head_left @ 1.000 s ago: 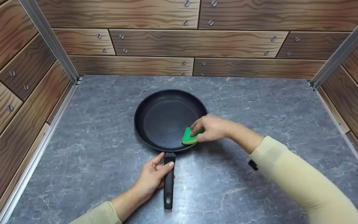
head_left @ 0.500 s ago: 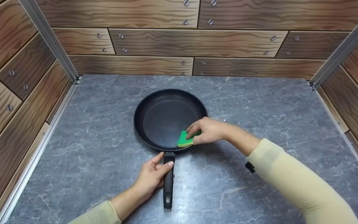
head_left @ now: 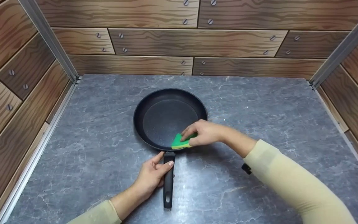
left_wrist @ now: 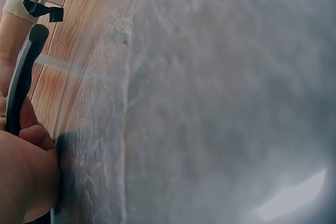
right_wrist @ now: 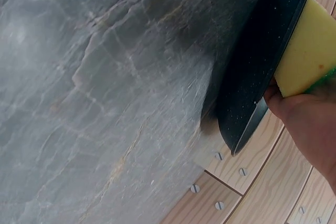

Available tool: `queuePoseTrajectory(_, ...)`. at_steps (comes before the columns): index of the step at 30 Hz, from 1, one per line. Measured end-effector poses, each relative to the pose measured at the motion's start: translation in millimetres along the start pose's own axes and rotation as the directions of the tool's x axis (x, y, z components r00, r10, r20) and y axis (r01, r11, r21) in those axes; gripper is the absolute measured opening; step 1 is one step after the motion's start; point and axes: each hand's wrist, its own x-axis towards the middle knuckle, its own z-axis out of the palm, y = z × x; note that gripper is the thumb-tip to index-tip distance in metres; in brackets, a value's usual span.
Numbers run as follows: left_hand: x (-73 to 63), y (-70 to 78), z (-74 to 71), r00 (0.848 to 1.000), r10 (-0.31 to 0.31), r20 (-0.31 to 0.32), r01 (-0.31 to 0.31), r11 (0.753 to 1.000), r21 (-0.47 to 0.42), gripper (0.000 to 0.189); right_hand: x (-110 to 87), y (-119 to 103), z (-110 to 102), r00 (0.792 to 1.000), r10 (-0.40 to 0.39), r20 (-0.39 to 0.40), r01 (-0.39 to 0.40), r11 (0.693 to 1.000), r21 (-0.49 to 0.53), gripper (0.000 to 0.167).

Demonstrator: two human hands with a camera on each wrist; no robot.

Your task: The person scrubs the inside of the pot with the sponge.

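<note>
Marbled surface (head_left: 259,109): pan (head_left: 169,115) between side edges, probably stiff, best held by handle (head_left: 168,183), left hand (head_left: 149,175) gripping there; right hand (head_left: 204,133) pinching soft-looking sponge (head_left: 178,141).

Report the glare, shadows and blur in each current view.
Head: bright glare on the tabletop beside the pan handle, soft shadow below the right hand, little blur. Left wrist: a white streak of glare at lower right, the tabletop mostly blurred. Right wrist: dark shadow on the tabletop beside the pan.
</note>
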Motion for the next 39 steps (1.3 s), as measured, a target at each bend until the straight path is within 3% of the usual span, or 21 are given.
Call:
queuePoseTrajectory(20, 0.1, 1.1, 0.1, 1.000, -0.010, -0.002, 0.010, 1.000, 0.010, 0.084, 11.1, -8, 10, 0.999, -0.044, 0.018, 0.042, 0.996, 0.074, 0.045)
queuePoseTrajectory(39, -2.0, 2.5, -0.3, 1.000, -0.019, 0.016, 0.019, 1.000, 0.007, 0.085, 32.7, -19, 25, 0.998, -0.067, -0.020, 0.069, 0.985, 0.158, 0.044)
